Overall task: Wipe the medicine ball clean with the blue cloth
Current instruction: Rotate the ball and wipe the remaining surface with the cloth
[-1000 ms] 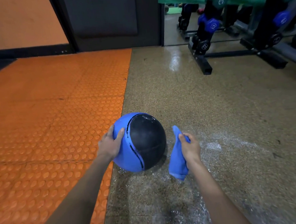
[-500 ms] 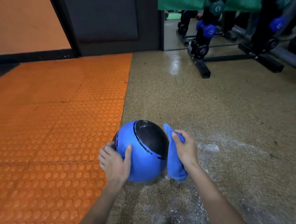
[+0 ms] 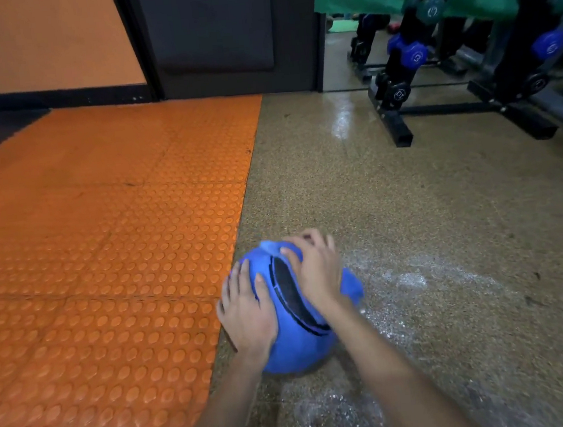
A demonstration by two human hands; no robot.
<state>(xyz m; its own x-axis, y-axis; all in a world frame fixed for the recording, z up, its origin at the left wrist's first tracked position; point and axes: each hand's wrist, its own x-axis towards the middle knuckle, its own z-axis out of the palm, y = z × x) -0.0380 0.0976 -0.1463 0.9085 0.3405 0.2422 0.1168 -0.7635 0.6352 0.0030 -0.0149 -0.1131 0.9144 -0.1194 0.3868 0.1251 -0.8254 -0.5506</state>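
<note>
Medicine ball is blue with a black panel, blue cloth atop.

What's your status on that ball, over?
Left hand flat on round blue-and-black medicine ball, steadying it. Right hand grips blue cloth against ball's top. Nothing blocking.

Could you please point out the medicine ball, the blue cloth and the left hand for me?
medicine ball [image 3: 300, 347]: head view, on its lower blue panel.
blue cloth [image 3: 352, 287]: head view, fold at the ball's right side.
left hand [image 3: 248, 316]: head view, back of the hand.
</note>
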